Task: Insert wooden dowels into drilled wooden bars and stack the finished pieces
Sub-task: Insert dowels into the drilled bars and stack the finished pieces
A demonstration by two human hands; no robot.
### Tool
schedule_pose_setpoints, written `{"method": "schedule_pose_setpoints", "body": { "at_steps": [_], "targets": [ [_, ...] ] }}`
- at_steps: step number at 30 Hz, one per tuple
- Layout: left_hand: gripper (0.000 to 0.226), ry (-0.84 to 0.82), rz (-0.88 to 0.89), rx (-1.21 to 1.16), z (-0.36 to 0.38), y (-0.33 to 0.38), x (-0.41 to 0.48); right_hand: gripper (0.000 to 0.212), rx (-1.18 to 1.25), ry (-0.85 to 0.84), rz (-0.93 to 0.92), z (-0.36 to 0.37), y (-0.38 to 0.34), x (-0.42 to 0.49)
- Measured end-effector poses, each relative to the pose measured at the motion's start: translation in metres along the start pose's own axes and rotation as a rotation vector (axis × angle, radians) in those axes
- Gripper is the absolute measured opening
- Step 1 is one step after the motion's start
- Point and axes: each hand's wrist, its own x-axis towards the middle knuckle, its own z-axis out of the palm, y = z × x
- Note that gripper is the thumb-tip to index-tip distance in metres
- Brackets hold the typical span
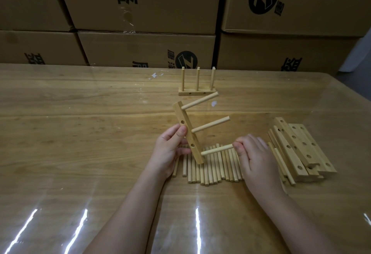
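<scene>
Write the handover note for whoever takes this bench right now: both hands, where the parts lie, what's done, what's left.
Left hand: holds the drilled bar tilted on end over the loose dowels.
Right hand: grip on the third dowel, tip at the bar's lowest hole; seating cannot be told.
Done: two dowels already in this bar; one finished piece with three upright dowels stands at the far side of the table.
Left: seat the third dowel, set the piece with the finished one, then work through the undrilled-side pile of empty bars on the right.
</scene>
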Motion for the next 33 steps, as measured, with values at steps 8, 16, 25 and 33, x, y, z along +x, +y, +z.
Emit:
{"method": "schedule_pose_setpoints", "body": {
  "at_steps": [8, 16, 25, 33],
  "targets": [
    [0.042, 0.004, -0.013, -0.002, 0.001, 0.001, -0.001, 0.04, -0.005, -0.013, 0.006, 0.0, 0.001, 0.0],
    [0.036, 0.009, -0.019, -0.017, -0.001, 0.001, -0.001, 0.037, 0.012, -0.045, -0.008, 0.003, 0.003, -0.002],
    [0.017, 0.021, -0.033, -0.07, -0.005, -0.002, 0.003, 0.039, 0.349, -0.033, 0.134, 0.004, 0.0, -0.01],
    [0.028, -0.046, -0.009, -0.114, -0.007, -0.007, 0.005, 0.041, 0.326, -0.18, 0.182, 0.017, -0.002, -0.012]
  ]
}}
